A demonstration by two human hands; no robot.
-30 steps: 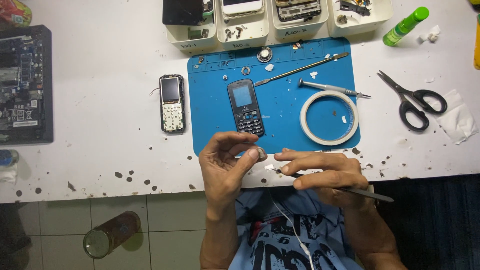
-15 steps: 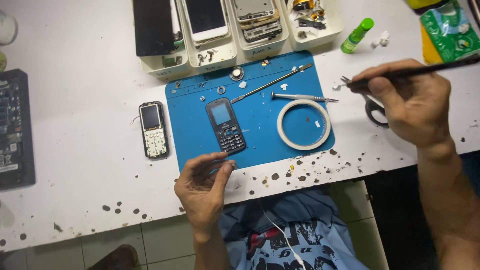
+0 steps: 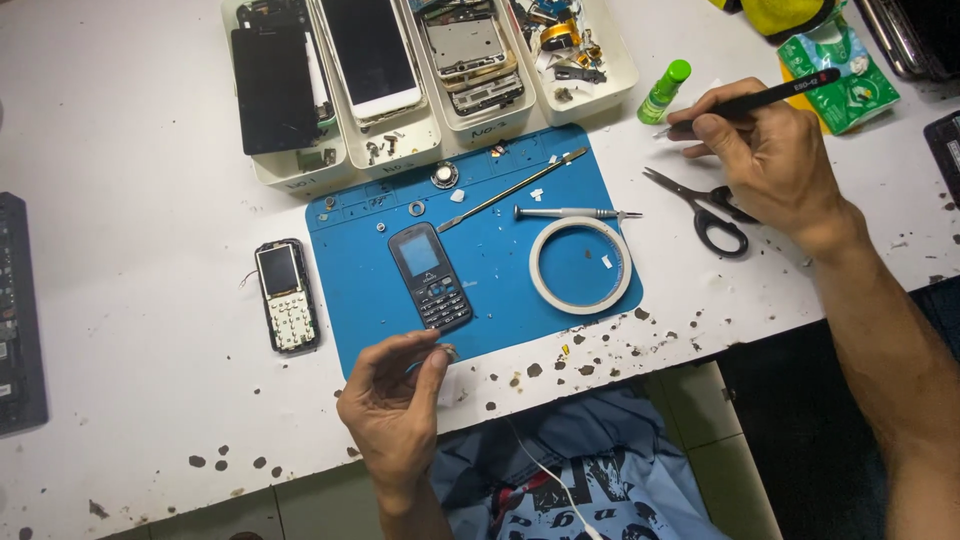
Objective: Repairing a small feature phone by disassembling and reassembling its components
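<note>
The left hand (image 3: pixel 395 405) pinches something too small to identify. The black tweezers (image 3: pixel 760 98) are half hidden inside the right hand (image 3: pixel 765 150), which also covers one scissors (image 3: pixel 705 205) handle. The picture's left edge crops a dark circuit board (image 3: pixel 18 315).

Phones and tools spread over a mat on a table

A phone (image 3: pixel 430 276) lies on the mat (image 3: pixel 560 200), a tape ring (image 3: pixel 580 265) to its right, a screwdriver (image 3: pixel 575 212) behind the ring; another phone (image 3: pixel 286 294) lies left of the mat, scissors (image 3: pixel 700 205) right, trays (image 3: pixel 440 130) behind.

Blue mat (image 3: pixel 520 265); black keypad phone (image 3: pixel 430 276); white tape ring (image 3: pixel 580 265); green bottle (image 3: pixel 664 92).
</note>
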